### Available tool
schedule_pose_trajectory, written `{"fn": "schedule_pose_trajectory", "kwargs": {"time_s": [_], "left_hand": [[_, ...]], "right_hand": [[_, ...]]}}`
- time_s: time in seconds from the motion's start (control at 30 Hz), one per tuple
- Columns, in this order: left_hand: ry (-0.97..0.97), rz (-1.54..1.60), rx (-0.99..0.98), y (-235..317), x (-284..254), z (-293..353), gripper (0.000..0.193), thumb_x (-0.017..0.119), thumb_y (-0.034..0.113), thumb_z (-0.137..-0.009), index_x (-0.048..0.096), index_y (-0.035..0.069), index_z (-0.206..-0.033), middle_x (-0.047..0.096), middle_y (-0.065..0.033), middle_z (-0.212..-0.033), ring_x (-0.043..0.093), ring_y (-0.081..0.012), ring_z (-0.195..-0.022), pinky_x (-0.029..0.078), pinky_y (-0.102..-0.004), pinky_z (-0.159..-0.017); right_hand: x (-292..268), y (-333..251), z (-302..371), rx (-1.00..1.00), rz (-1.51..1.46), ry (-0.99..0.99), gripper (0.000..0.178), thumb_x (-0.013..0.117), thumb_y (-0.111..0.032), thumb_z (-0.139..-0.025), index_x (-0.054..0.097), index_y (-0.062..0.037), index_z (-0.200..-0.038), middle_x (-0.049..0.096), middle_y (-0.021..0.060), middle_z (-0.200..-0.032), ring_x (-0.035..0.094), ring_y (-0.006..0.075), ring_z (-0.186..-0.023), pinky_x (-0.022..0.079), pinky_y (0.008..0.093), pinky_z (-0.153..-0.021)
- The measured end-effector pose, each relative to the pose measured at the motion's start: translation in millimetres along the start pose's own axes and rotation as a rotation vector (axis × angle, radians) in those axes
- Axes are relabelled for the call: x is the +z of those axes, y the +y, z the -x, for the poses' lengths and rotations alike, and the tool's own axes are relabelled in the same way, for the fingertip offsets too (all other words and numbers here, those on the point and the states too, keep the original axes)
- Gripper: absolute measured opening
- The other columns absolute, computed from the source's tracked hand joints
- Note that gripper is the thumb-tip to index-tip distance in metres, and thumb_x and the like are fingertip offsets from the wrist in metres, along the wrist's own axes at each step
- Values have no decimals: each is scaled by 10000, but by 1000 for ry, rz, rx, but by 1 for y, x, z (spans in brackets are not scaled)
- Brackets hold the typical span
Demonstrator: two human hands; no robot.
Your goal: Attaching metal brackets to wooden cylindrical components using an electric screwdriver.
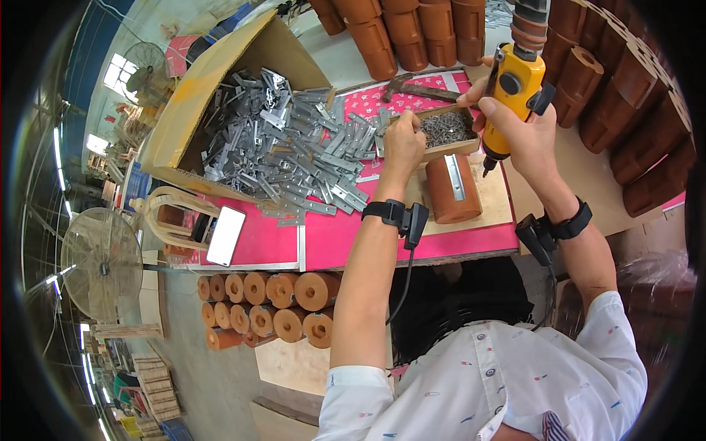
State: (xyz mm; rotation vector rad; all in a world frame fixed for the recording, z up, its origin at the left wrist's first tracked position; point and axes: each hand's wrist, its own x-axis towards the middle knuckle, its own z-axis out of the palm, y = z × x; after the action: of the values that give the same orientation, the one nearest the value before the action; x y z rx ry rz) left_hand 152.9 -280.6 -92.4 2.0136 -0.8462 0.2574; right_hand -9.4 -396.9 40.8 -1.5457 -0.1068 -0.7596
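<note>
My right hand (pixel 528 136) is wrapped round a yellow electric screwdriver (pixel 519 79), its black tip pointing down. Below and to the left of that tip lies a reddish-brown cylinder (pixel 443 202) on a pale board (pixel 494 192). A flat metal strip (pixel 456 178) sits lengthwise along the cylinder's upper side. My left hand (pixel 404 143) is closed with its fingertips together, at the left end of a small open box (pixel 471 149) of screws (pixel 447 128). Whatever those fingers hold, if anything, is too small to make out.
Loose metal strips (pixel 294 147) spill from a tipped cardboard box (pixel 173 136) at left. A hammer (pixel 423 90) lies behind the screws. Brown cylinders stand stacked at back (pixel 401 44) and right (pixel 625 103); more (pixel 284 290) lie below the table. A phone (pixel 226 236) leans near the left edge.
</note>
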Motion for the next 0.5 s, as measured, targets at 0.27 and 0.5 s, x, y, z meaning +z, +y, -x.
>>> {"fn": "schedule_pose_trajectory", "kwargs": {"time_s": [0.27,0.5], "left_hand": [[-35,320,-202,13,-18,19,187,631,16,-811,668,-6,-992,675,-87,-845,653,-141,-799,509,-264,-717],[-44,521,-206,56,-42,73,222,639,-36,-838,650,-10,-1058,652,-98,-1031,636,-136,-886,501,-261,-786]], "right_hand": [[-1,-2,-2,6,15,-18,447,585,-118,-899,428,38,-1287,654,107,-955,626,129,-791,521,253,-662],[4,-18,-4,23,-57,-1,204,692,-140,-851,626,-3,-987,667,46,-910,621,89,-768,520,230,-638]]}}
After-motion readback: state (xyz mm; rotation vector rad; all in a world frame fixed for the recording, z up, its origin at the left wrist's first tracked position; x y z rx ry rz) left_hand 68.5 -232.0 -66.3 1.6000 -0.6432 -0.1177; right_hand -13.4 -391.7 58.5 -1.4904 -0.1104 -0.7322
